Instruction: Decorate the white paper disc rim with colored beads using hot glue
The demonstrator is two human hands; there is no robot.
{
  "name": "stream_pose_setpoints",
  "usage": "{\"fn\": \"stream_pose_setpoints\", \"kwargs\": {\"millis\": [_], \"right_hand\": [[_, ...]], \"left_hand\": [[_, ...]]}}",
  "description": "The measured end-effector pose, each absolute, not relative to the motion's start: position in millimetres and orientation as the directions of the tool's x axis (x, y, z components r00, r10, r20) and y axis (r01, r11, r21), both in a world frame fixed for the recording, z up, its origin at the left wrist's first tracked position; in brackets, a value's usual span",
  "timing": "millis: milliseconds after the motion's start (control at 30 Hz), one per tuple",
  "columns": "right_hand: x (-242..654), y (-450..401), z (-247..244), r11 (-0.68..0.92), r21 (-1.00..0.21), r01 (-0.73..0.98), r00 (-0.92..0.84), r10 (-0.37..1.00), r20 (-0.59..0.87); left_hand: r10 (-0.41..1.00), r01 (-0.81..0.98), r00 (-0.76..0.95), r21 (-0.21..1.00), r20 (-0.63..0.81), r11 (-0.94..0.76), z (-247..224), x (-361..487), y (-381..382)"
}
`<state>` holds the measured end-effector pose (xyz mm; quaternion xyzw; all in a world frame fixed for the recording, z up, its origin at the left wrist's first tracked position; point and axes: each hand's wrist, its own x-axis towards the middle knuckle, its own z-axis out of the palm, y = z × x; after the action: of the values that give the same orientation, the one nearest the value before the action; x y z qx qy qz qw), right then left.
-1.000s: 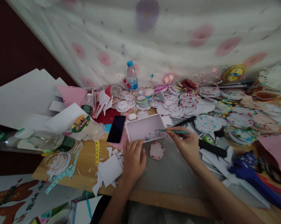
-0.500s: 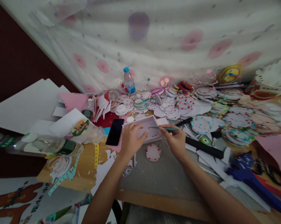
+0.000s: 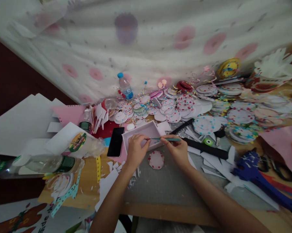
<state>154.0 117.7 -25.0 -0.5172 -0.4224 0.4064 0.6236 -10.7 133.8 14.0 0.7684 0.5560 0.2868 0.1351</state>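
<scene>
Left hand (image 3: 135, 149) pinches the near wall of the light, flimsy pink tray (image 3: 141, 136); right hand (image 3: 176, 149) pinches slim teal tweezers (image 3: 164, 139) over it.

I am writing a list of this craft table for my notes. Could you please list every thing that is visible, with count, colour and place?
shallow box: one, pale pink, centre, under both hands
thin tool: one, teal, in the right hand, tip at the left fingers
paper disc: one, white with red dots, in front of the box
smartphone: one, black, left of the box
water bottle: one, clear with blue cap, upright at the back
paper discs: many, white with coloured dots, back and right
lying bottle: one, clear, green label, left
curtain: one, white with pink spots, behind
left hand: on the box
right hand: pinching the tool
</scene>
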Motion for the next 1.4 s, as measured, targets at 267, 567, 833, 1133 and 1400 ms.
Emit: {"fn": "stream_pose_setpoints", "kwargs": {"millis": [267,567,833,1133,1400], "right_hand": [[154.1,116.3,-26.2,0.122,-0.989,-0.083,0.302,0.949,0.092],[154.9,114.4,-23.5,0.152,-0.986,-0.07,0.27,0.954,0.128],[154.8,113.2,-21.0,0.168,-0.984,-0.05,0.253,0.956,0.15],[158.8,115.4,-20.6,0.175,-0.983,-0.054,0.25,0.955,0.157],[158.7,116.8,-24.7,0.17,-0.982,-0.077,0.25,0.957,0.146]], "left_hand": [[0.941,0.717,0.196,0.615,0.275,-0.328,12.2,-14.9,131.5],[0.958,0.671,0.162,0.685,0.236,-0.282,17.8,-17.0,126.3],[0.974,0.629,0.155,0.744,0.164,-0.225,18.7,-15.4,127.4],[0.984,0.583,0.142,0.794,0.106,-0.17,19.2,-15.6,126.1],[0.979,0.618,0.165,0.761,0.122,-0.199,17.3,-17.6,126.2]]}}
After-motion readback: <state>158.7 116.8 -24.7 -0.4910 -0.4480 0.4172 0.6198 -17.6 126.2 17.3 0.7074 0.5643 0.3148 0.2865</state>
